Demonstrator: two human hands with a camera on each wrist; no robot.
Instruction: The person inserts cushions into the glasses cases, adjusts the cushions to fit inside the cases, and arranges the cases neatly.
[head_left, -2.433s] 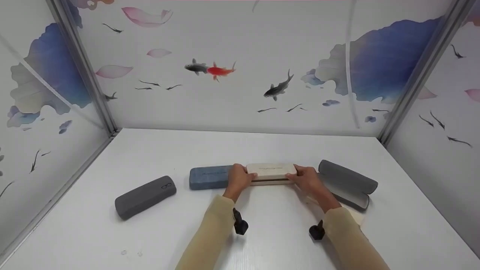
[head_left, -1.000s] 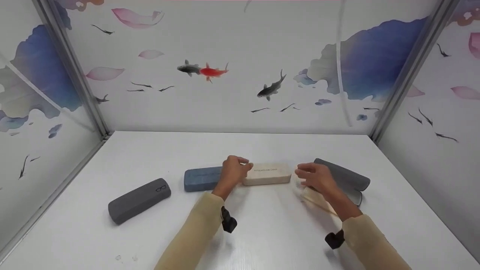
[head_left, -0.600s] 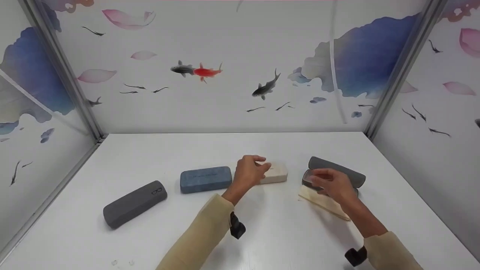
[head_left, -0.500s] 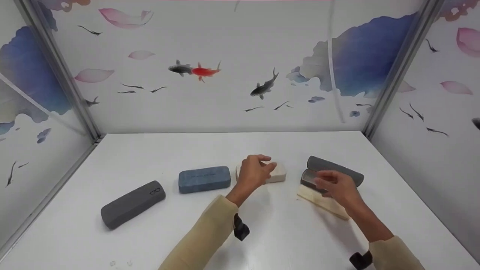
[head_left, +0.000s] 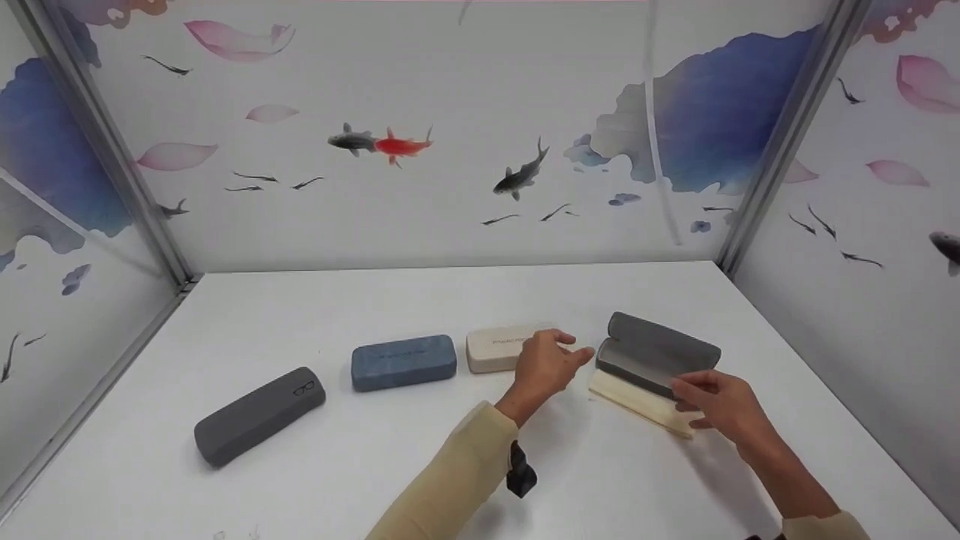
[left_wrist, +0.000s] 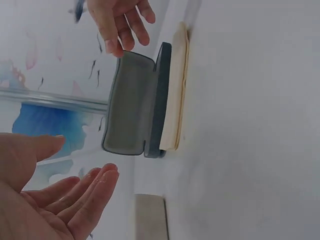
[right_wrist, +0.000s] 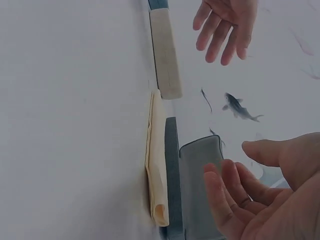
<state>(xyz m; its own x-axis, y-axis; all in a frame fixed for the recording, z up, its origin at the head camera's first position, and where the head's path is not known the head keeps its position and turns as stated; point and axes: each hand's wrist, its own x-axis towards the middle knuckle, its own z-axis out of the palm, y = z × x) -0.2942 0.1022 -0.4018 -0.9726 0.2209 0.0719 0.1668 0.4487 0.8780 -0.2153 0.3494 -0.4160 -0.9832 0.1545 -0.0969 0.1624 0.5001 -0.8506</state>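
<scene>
A grey glasses case stands with its lid up at the right of the table. Along its near side lies a folded pale yellow cloth. My right hand hovers at the case's right end, fingers relaxed and holding nothing. My left hand is in the air in front of the closed cream glasses case, hiding its right part. Its fingers are loosely spread, pointing toward the open case. In the left wrist view, the grey lid leans upright between both hands.
A closed blue glasses case lies left of the cream one. Farther left is a closed dark grey glasses case with a spectacles print, set at an angle. Printed wall panels bound the white table at the back and sides.
Both hands held the cream case, its lid slightly raised; it is now closed and released. Both hands have moved right, toward the open grey case. The view has also turned rightward.
</scene>
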